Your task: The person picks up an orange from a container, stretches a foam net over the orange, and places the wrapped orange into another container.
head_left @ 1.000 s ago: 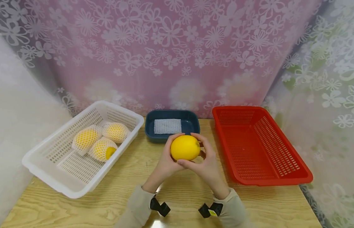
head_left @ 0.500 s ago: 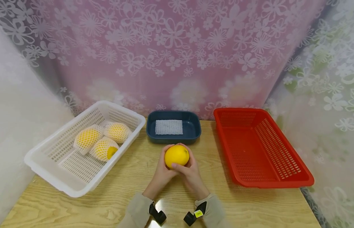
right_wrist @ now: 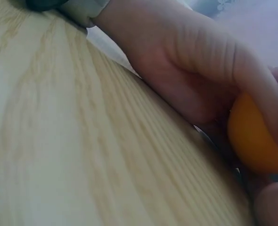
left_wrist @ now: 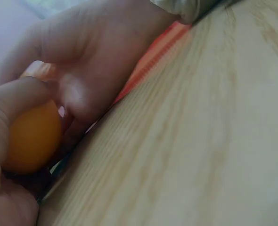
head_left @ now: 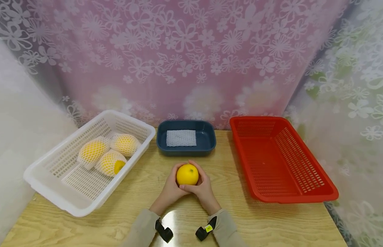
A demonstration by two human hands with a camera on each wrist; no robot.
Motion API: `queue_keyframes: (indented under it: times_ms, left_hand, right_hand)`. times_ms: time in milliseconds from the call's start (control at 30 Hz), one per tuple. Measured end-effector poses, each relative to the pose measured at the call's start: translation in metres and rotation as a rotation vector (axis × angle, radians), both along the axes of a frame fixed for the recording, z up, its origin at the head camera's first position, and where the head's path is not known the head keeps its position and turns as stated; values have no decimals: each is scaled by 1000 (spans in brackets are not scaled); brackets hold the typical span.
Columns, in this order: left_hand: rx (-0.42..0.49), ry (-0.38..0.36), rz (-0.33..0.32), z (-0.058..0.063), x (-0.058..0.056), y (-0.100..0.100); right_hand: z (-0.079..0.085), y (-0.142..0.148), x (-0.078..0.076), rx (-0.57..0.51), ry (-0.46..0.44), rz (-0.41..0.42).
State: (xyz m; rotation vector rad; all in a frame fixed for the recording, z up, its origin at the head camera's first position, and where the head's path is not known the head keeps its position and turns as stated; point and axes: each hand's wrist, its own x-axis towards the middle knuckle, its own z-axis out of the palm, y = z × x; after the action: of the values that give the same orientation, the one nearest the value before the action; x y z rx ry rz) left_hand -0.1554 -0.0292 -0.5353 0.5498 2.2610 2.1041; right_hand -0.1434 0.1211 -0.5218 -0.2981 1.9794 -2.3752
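Observation:
Both hands cup a smooth yellow oval fruit (head_left: pixel 187 174) low over the front middle of the table. Its small greenish stem end faces up toward the head camera. My left hand (head_left: pixel 171 190) curls round its left side, and my right hand (head_left: pixel 204 190) wraps the right side with the thumb across the near face. In the left wrist view the fruit (left_wrist: pixel 33 139) looks orange between the two hands, close over the wood. The right wrist view shows the fruit (right_wrist: pixel 254 136) under the fingers. Its underside is hidden.
A white basket (head_left: pixel 60 202) at left holds several yellow fruits (head_left: pixel 94 151) in foam nets. Behind the hands stands a dark blue tray (head_left: pixel 206 137) with a flat white foam net (head_left: pixel 181 138). At right sits a red basket (head_left: pixel 265 161). A pink floral curtain (head_left: pixel 185 61) hangs behind.
The hands have brought the fruit down and toward the person, slightly left, away from the blue tray. The fruit has turned in their grip, its stem end swinging from the right to face up.

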Motion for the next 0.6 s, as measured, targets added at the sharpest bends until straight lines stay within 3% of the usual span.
queue_keyframes:
  times_ms: [300, 600]
  left_hand:
    - [-118, 14, -37, 16, 4, -3]
    - [-128, 8, -25, -1, 0, -4]
  right_hand:
    - [-5, 1, 0, 15, 50, 26]
    - [-2, 1, 3, 10, 39, 37]
